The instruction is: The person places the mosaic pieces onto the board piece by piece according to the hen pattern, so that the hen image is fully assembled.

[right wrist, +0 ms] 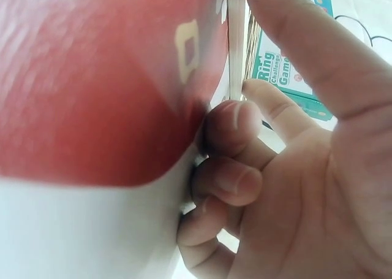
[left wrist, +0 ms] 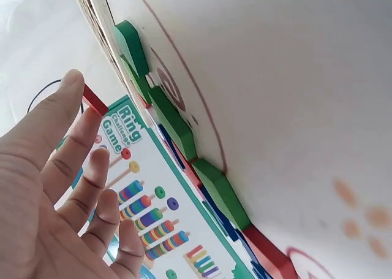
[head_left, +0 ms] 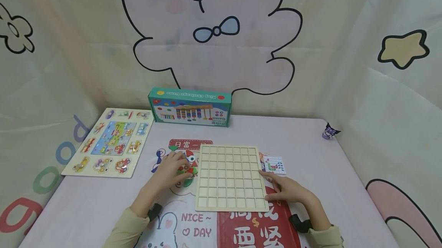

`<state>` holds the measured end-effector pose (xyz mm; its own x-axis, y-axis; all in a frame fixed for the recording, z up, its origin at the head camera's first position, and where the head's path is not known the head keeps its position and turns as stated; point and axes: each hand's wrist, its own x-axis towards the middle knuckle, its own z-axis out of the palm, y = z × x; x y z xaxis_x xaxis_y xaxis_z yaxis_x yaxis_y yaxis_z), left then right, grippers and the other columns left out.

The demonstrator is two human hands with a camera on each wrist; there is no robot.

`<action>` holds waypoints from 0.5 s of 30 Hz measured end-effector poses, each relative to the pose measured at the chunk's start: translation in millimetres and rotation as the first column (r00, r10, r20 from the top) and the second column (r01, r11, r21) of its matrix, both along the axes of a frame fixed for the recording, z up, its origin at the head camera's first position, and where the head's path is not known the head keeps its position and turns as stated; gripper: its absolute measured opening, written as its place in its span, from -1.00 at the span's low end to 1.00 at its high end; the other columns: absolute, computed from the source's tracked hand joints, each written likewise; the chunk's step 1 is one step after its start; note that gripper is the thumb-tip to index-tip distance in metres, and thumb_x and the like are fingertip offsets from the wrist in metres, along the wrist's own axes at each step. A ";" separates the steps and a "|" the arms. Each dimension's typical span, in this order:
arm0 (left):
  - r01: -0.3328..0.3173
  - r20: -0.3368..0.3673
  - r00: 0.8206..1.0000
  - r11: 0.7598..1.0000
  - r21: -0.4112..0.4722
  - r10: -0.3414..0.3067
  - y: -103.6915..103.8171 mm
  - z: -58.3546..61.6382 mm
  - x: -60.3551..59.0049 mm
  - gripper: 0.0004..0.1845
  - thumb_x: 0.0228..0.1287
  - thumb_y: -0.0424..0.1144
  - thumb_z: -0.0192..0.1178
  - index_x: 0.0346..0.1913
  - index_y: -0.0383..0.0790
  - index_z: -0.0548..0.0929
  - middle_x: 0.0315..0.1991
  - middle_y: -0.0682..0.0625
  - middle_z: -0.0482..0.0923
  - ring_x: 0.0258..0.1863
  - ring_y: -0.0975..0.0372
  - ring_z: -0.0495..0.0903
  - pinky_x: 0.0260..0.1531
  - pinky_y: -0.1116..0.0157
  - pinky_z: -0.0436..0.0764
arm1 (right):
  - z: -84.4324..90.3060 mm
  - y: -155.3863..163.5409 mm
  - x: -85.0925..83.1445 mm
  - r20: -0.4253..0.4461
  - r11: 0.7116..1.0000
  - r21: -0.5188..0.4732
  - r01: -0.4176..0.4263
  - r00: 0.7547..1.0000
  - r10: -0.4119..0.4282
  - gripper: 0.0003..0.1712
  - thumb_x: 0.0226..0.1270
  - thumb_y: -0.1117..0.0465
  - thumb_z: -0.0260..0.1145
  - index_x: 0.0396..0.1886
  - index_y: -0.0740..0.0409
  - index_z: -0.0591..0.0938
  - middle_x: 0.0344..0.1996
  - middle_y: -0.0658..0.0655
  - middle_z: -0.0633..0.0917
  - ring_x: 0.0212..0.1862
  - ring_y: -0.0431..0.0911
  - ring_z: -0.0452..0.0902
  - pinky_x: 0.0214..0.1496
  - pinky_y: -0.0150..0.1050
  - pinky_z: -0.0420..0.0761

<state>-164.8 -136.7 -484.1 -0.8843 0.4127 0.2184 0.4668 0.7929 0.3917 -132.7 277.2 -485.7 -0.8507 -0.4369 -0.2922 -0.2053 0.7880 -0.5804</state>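
A pale wooden grid board (head_left: 228,177) with empty square cells lies flat in the middle of the table. Left of it sits a small pile of green and red wooden pieces (head_left: 189,169). My left hand (head_left: 171,168) rests over that pile. In the left wrist view its fingers (left wrist: 67,187) are spread and nearly straight, one fingertip touching a red piece (left wrist: 95,101), with green pieces (left wrist: 177,126) beside it. My right hand (head_left: 286,190) lies on the table at the board's right edge (right wrist: 236,46). One finger reaches to that edge while the others (right wrist: 229,153) curl loosely against the mat.
A small pattern card (head_left: 275,164) lies just right of the board. A green "Ring Challenge Game" box (head_left: 190,108) stands at the back. A vehicle peg puzzle (head_left: 110,142) lies at the left, and a tiny figurine (head_left: 330,131) near the right table edge. Fabric walls surround the table.
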 end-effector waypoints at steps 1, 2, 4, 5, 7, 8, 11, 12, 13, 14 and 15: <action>-0.002 -0.001 1.000 1.000 0.002 0.002 2.0 -0.2 -0.9 -0.79 -0.10 0.01 0.42 -0.41 0.06 0.66 -0.31 0.18 0.42 -0.19 0.24 0.31 -0.14 0.10 0.32 | 0.0 0.3 0.4 0.006 1.000 -0.002 0.004 1.000 -0.004 -0.08 0.02 -0.15 0.38 0.38 -0.09 0.25 -0.59 -0.01 0.38 -0.53 -0.24 0.27 -0.48 -0.36 0.32; -0.003 0.002 1.000 1.000 0.002 0.003 4.0 -0.2 -1.6 -0.79 -0.10 0.02 0.42 -0.42 0.06 0.66 -0.31 0.18 0.42 -0.19 0.24 0.30 -0.15 0.10 0.31 | 0.2 0.7 1.0 0.011 1.000 -0.003 0.006 1.000 -0.006 -0.08 0.02 -0.16 0.38 0.38 -0.09 0.25 -0.59 -0.01 0.38 -0.53 -0.24 0.27 -0.48 -0.36 0.31; -0.003 0.004 1.000 1.000 -0.010 0.003 8.3 -0.6 -3.8 -0.79 -0.09 0.04 0.41 -0.42 0.06 0.66 -0.29 0.16 0.43 -0.19 0.23 0.30 -0.17 0.11 0.30 | 0.3 1.8 2.0 0.017 1.000 -0.007 0.008 1.000 -0.008 -0.08 0.02 -0.15 0.39 0.38 -0.08 0.25 -0.60 -0.02 0.38 -0.54 -0.25 0.26 -0.49 -0.37 0.31; -0.007 0.007 1.000 1.000 -0.017 0.007 10.3 -0.7 -4.8 -0.79 -0.08 0.04 0.40 -0.42 0.06 0.66 -0.28 0.15 0.43 -0.19 0.23 0.29 -0.19 0.12 0.30 | 0.3 2.2 2.3 0.015 1.000 -0.010 0.007 1.000 -0.007 -0.09 0.02 -0.15 0.39 0.37 -0.07 0.25 -0.61 -0.03 0.37 -0.55 -0.26 0.25 -0.50 -0.38 0.31; -0.019 0.018 1.000 0.999 -0.029 0.020 13.9 -0.5 -7.0 -0.79 -0.07 0.05 0.39 -0.41 0.05 0.66 -0.26 0.14 0.44 -0.18 0.23 0.30 -0.18 0.13 0.31 | 0.2 2.6 2.3 0.002 1.000 -0.020 -0.005 1.000 0.005 -0.10 0.03 -0.13 0.39 0.37 -0.05 0.26 -0.64 -0.06 0.36 -0.60 -0.29 0.22 -0.53 -0.40 0.30; -0.027 0.017 0.999 0.999 -0.035 0.027 15.4 -0.2 -7.9 -0.78 -0.06 0.05 0.39 -0.42 0.04 0.66 -0.24 0.13 0.45 -0.17 0.22 0.31 -0.18 0.12 0.32 | 0.4 2.4 2.0 -0.006 1.000 -0.028 -0.011 1.000 0.011 -0.10 0.03 -0.13 0.39 0.36 -0.04 0.27 -0.65 -0.07 0.36 -0.62 -0.29 0.20 -0.55 -0.41 0.28; -0.035 0.017 0.999 0.999 -0.034 0.036 19.8 1.2 -10.6 -0.77 -0.09 0.02 0.42 -0.43 0.01 0.67 -0.26 0.10 0.46 -0.19 0.21 0.32 -0.16 0.11 0.34 | 1.8 0.6 1.0 -0.011 0.999 -0.046 -0.017 1.000 0.016 -0.11 0.02 -0.11 0.40 0.36 -0.02 0.28 -0.66 -0.07 0.36 -0.63 -0.31 0.18 -0.56 -0.42 0.26; -0.032 0.017 0.999 0.999 -0.033 0.032 21.4 1.4 -11.7 -0.77 -0.10 0.01 0.42 -0.43 -0.01 0.67 -0.28 0.10 0.46 -0.22 0.21 0.31 -0.16 0.12 0.33 | 2.4 0.1 0.8 -0.010 0.999 -0.047 -0.017 1.000 0.017 -0.10 0.02 -0.11 0.40 0.36 -0.01 0.28 -0.67 -0.07 0.36 -0.63 -0.31 0.18 -0.56 -0.42 0.26; -0.026 0.017 0.999 0.999 -0.031 0.027 23.0 1.7 -12.7 -0.77 -0.11 0.01 0.43 -0.44 -0.02 0.67 -0.30 0.10 0.44 -0.24 0.20 0.30 -0.17 0.12 0.33 | 3.1 -0.5 0.7 -0.003 0.999 -0.047 -0.012 1.000 0.012 -0.10 0.01 -0.11 0.41 0.36 -0.02 0.28 -0.67 -0.06 0.37 -0.63 -0.30 0.18 -0.56 -0.41 0.25; -0.018 0.011 1.000 0.999 -0.035 0.018 24.7 1.6 -14.0 -0.76 -0.11 0.01 0.43 -0.45 -0.03 0.66 -0.32 0.10 0.44 -0.26 0.20 0.30 -0.18 0.13 0.33 | 3.8 -0.8 0.7 -0.002 0.999 -0.044 -0.013 1.000 0.013 -0.10 0.01 -0.11 0.41 0.36 -0.01 0.28 -0.67 -0.06 0.37 -0.64 -0.30 0.18 -0.56 -0.41 0.25; -0.009 0.006 1.000 0.999 -0.043 0.010 26.4 1.3 -15.4 -0.75 -0.11 0.01 0.43 -0.45 -0.04 0.66 -0.34 0.10 0.42 -0.28 0.21 0.29 -0.19 0.13 0.32 | 4.6 -1.0 0.8 -0.001 0.999 -0.041 -0.014 1.000 0.014 -0.09 0.01 -0.11 0.41 0.36 0.00 0.28 -0.67 -0.06 0.37 -0.64 -0.30 0.18 -0.57 -0.41 0.24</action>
